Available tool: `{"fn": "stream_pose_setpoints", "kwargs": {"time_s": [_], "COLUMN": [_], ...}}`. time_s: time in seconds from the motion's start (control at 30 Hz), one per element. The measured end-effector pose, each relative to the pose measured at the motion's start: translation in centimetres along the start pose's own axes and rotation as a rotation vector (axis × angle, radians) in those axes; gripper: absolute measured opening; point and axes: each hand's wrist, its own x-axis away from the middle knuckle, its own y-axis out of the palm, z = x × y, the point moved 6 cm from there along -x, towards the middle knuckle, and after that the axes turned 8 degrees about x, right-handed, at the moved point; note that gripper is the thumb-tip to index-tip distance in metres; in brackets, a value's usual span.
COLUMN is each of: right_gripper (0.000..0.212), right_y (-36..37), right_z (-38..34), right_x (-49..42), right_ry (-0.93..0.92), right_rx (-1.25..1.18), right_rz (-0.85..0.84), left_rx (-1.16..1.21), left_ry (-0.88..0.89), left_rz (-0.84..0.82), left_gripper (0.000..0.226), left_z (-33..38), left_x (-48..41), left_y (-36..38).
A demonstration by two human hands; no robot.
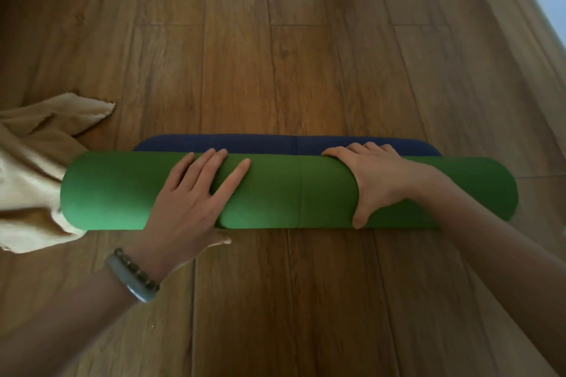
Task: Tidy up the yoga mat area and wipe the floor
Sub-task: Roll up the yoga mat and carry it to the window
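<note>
Dim, warm light, corners darkened, slight blur, wide-angle bending at edges.

Two things are worn, both on the wrist just behind the left hand (186, 202). Nearer to the hand sits a bracelet (138, 270) of small round beads, dark olive-brown. Touching it, farther from the hand, is a smooth grey-blue bangle (128, 281).
</note>
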Motion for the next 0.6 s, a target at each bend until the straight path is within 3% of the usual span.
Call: {"fn": "stream_pose_setpoints", "kwargs": {"time_s": [0.17, 0.43, 0.6], "right_gripper": [0.130, 0.127, 0.120], "right_y": [0.1, 2.3, 1.5], "right_z": [-0.2, -3.6, -3.4], "right_x": [0.7, 1.9, 1.5], "right_ry": [0.077, 0.232, 0.208], "right_rx": [0.005, 0.145, 0.185], "right_rz": [0.021, 0.527, 0.522], "left_rx": [-0.042, -0.081, -0.043], "left_ry": [0.033, 0.062, 0.053], "left_rz": [-0.032, -0.153, -0.195], "left_gripper": [0.133, 0.127, 0.125], "left_z": [-0.5, -1.5, -1.4], "left_x": [-1.7, -3.9, -4.3], "left_y": [-0.1, -0.6, -1.4]}}
